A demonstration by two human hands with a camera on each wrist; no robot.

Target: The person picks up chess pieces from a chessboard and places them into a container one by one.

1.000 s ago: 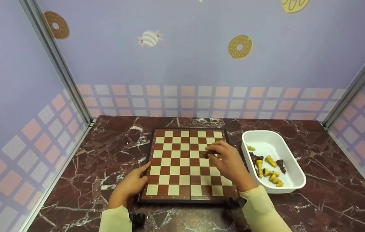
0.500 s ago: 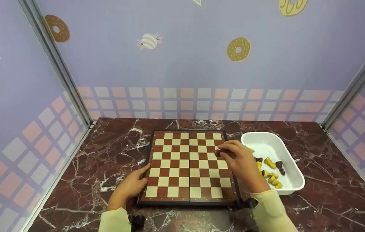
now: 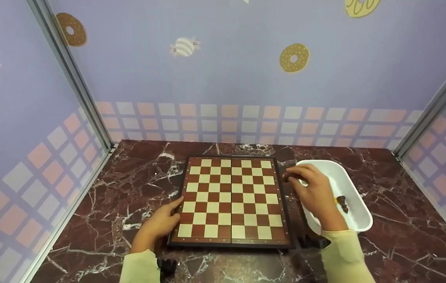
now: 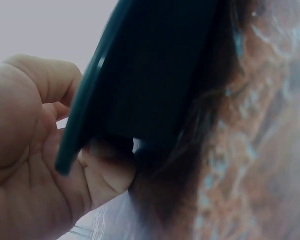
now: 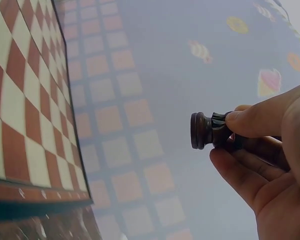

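A red-and-cream chessboard [image 3: 231, 199] lies flat on the marble table, no pieces on it. My left hand [image 3: 160, 221] holds its left edge; in the left wrist view, the fingers [image 4: 107, 172] curl under the dark rim [image 4: 92, 95]. Between thumb and fingers, my right hand [image 3: 314, 192] pinches a dark brown chess piece [image 5: 205, 131], its round base pointing away from the hand. That carved upper part looks like a knight's, though fingers cover some of it. The hand is raised over the left side of a white tray [image 3: 358, 196].
Inside the tray lies a dark chess piece [image 3: 342, 204], with a bit of yellow beside it; my right hand hides the other contents. Patterned panels [image 3: 223, 74] enclose the table [image 3: 128, 188] at the back and sides. The tray stands just right of the board.
The right hand has moved right, from above the board to above the tray's left side, carrying the dark chess piece. It now covers most tray contents. The left hand has stayed on the board's edge.
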